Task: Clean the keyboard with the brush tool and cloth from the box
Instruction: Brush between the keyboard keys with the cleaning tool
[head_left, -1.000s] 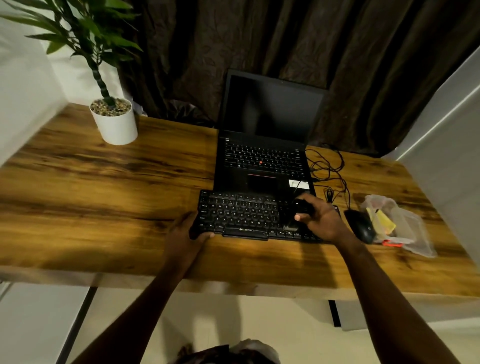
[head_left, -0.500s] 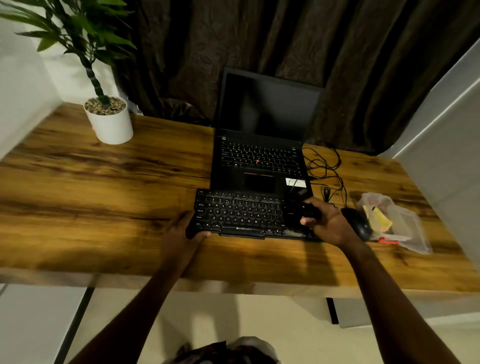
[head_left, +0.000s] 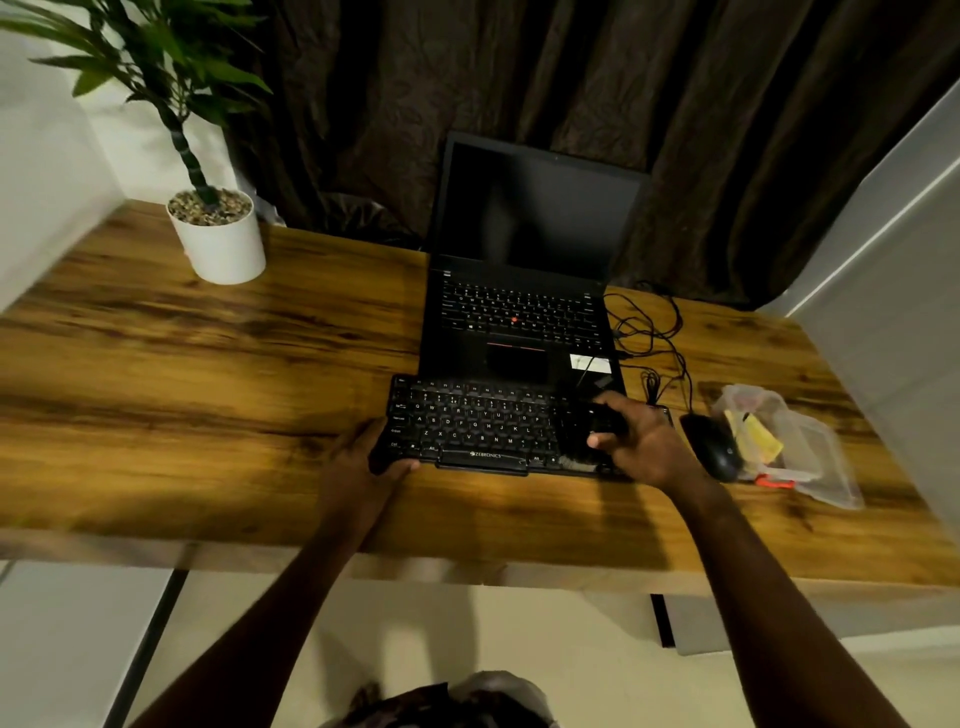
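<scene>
A black keyboard lies on the wooden desk, just in front of an open laptop. My left hand grips the keyboard's near left corner. My right hand is over the keyboard's right end, closed on a dark brush tool whose bristles touch the keys. A clear plastic box with a yellow cloth and an orange-red item inside sits at the right of the desk, its lid off.
A black laptop with a dark screen stands behind the keyboard. A black mouse and tangled cables lie right of it. A white potted plant stands at the back left. Dark curtains hang behind.
My right hand has shifted with the brush over the right end of the keyboard. My left hand stays on the keyboard's left corner. The view has drifted slightly.
</scene>
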